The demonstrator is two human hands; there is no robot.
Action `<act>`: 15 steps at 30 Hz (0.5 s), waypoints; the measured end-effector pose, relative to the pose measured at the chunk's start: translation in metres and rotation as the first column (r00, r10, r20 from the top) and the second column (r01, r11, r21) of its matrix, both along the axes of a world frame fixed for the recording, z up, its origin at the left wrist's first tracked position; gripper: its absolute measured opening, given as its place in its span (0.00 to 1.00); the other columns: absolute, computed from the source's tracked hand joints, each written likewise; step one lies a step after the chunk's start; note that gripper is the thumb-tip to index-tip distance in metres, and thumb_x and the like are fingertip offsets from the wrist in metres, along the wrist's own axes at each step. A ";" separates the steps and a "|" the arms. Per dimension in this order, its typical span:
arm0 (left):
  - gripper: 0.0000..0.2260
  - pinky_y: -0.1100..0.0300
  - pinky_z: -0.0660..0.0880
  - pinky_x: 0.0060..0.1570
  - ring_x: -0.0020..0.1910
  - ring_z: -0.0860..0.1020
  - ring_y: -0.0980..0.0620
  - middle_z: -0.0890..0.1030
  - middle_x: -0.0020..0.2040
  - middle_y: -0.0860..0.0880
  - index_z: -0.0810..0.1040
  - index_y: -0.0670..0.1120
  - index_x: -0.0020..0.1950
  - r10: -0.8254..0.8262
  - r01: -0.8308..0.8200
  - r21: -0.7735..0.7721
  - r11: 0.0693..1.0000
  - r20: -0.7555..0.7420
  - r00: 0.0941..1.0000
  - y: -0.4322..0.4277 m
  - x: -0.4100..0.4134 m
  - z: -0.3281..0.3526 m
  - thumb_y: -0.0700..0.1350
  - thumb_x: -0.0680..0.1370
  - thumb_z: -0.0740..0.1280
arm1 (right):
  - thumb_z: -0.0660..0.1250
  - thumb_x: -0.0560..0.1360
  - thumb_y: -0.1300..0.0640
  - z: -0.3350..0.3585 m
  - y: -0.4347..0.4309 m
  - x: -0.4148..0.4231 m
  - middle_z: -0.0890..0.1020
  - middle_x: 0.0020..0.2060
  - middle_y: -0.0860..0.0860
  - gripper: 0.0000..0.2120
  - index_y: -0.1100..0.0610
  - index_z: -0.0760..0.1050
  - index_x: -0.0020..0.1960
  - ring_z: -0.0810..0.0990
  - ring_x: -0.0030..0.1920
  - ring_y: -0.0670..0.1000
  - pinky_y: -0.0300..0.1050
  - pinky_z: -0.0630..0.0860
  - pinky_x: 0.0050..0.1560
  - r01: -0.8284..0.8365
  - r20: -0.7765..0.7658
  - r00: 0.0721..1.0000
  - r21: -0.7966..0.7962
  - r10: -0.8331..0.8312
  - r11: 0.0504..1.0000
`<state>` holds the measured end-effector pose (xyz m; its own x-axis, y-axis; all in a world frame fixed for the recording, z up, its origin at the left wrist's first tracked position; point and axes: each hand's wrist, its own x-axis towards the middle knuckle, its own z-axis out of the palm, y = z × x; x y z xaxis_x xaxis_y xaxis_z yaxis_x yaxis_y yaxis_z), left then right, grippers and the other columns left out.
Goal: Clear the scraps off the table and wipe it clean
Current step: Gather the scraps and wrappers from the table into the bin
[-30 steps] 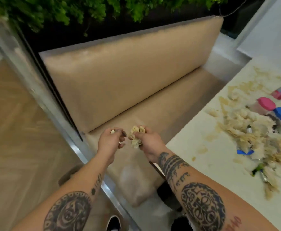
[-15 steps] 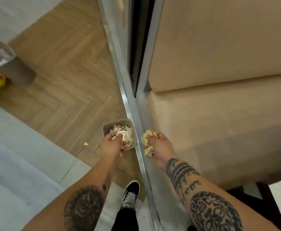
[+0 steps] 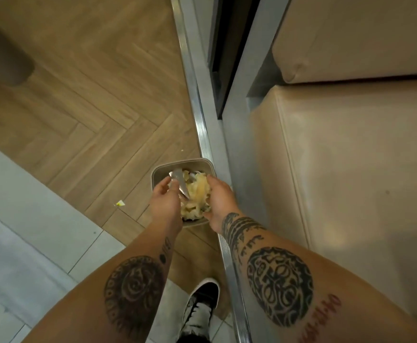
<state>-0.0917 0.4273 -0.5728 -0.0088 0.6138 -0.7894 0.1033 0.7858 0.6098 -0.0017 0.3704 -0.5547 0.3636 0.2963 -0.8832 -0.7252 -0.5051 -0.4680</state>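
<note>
With my 2 hands, left [image 3: 165, 202] and right [image 3: 219, 199], cupped around pale crumpled paper scraps [image 3: 195, 194] directly over the small beige rectangular bin [image 3: 158, 172], I should release low so nothing spills onto the wooden floor [image 3: 83, 100].

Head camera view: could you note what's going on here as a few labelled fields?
Place: wood floor beside a beige bench
Bin: small bin on the floor, holding pale scraps
Left hand: over the bin, touching a silvery piece
Right hand: at the bin's right edge, against the scraps
Stray bit: yellow scrap on the floor, left of the bin
</note>
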 end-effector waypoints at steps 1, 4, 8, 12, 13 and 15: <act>0.19 0.54 0.78 0.52 0.61 0.77 0.49 0.76 0.69 0.49 0.72 0.52 0.74 -0.016 0.016 -0.013 1.000 -0.009 1.000 -0.002 -0.002 -0.004 0.49 0.82 0.67 | 0.65 0.70 0.38 -0.007 -0.002 0.002 0.84 0.56 0.48 0.21 0.46 0.80 0.59 0.83 0.56 0.53 0.57 0.78 0.60 -0.007 0.009 1.000 -0.018 0.007 1.000; 0.23 0.55 0.68 0.60 0.70 0.70 0.49 0.66 0.78 0.49 0.65 0.51 0.79 -0.057 0.055 -0.043 0.998 -0.035 0.998 -0.013 -0.010 -0.006 0.46 0.84 0.63 | 0.65 0.65 0.37 -0.018 -0.015 0.004 0.85 0.52 0.49 0.23 0.48 0.81 0.54 0.83 0.54 0.54 0.60 0.78 0.62 -0.030 0.094 0.995 -0.050 0.035 0.998; 0.21 0.55 0.66 0.65 0.73 0.69 0.45 0.68 0.77 0.48 0.67 0.50 0.78 -0.098 0.094 -0.047 0.994 -0.088 0.991 -0.031 -0.018 0.016 0.45 0.85 0.61 | 0.63 0.77 0.46 0.028 -0.032 -0.005 0.79 0.61 0.47 0.16 0.47 0.76 0.63 0.77 0.60 0.50 0.57 0.73 0.68 -0.045 0.113 0.992 -0.049 0.050 0.998; 0.13 0.45 0.72 0.68 0.65 0.76 0.45 0.77 0.67 0.48 0.77 0.51 0.68 -0.156 0.154 -0.040 0.987 -0.053 0.986 -0.046 -0.016 0.063 0.45 0.83 0.63 | 0.64 0.80 0.51 0.079 -0.056 -0.009 0.79 0.54 0.41 0.07 0.46 0.77 0.57 0.77 0.55 0.45 0.53 0.74 0.66 0.000 0.158 0.987 -0.014 0.002 1.000; 0.10 0.47 0.76 0.64 0.61 0.78 0.47 0.80 0.64 0.48 0.79 0.51 0.63 -0.171 0.170 -0.029 0.985 -0.036 0.985 -0.050 -0.014 0.079 0.45 0.83 0.64 | 0.65 0.80 0.51 0.096 -0.062 -0.009 0.79 0.51 0.41 0.05 0.45 0.78 0.54 0.78 0.53 0.44 0.50 0.75 0.64 0.023 0.159 0.987 -0.008 -0.021 1.000; 0.07 0.51 0.78 0.54 0.54 0.82 0.49 0.83 0.58 0.48 0.82 0.53 0.57 -0.231 0.231 0.001 0.973 0.000 0.973 -0.059 -0.004 0.121 0.45 0.81 0.66 | 0.66 0.80 0.54 0.137 -0.074 -0.004 0.81 0.46 0.44 0.03 0.47 0.78 0.50 0.78 0.47 0.44 0.47 0.77 0.56 0.078 0.187 0.979 0.013 -0.079 0.997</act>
<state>-0.0956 0.3688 -0.4516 0.1338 0.5995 -0.7891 0.2819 0.7404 0.6102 -0.0058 0.2961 -0.4179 0.5444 0.2647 -0.7960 -0.6620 -0.4471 -0.6015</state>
